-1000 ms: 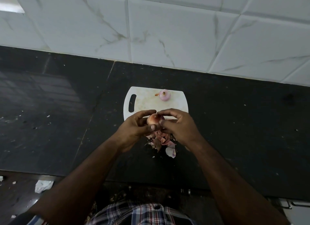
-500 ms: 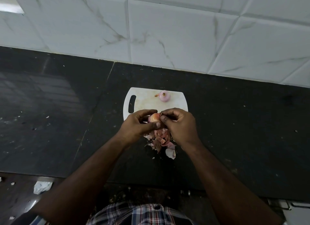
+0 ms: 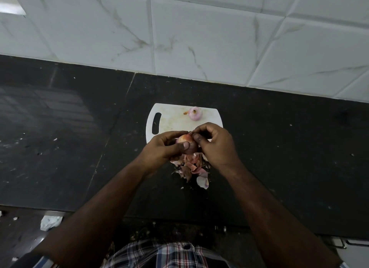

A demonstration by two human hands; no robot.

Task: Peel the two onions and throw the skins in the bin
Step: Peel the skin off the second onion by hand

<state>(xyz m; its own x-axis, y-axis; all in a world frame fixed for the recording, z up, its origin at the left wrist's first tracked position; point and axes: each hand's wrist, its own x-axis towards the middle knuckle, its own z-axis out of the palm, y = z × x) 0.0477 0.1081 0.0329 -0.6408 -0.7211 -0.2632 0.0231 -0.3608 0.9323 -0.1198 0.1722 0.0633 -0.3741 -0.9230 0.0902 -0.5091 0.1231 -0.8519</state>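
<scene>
Head cam, looking down on dark stone counter w/ white cutting board at back. I see L hand cupping the second onion just above the board's near edge, thumb pressed flat across its front, other fingers curled round behind. R hand is at the onion's top end, thumb & index tip pinched together on what looks like a bit of dry skin near the tip; remaining fingers curled in, can't tell if they touch the bulb. Onion is partly bare: pale on upper side, darker skin left on lower side under the L thumb. First peeled onion sits alone at board's far edge, pale pink, looks done. Skin pile lies on counter directly below the hands, near the front edge. Bin not in view. My read: approx. halfway thru onion no. 2. To do it well: keep pinch right at the tip, pull downward along the bulb in one strip rather than tearing chips, rotate w/ L hand so dark patch comes up, shift L thumb off the skin first. Drop strips onto same pile, so one scoop later.
</scene>
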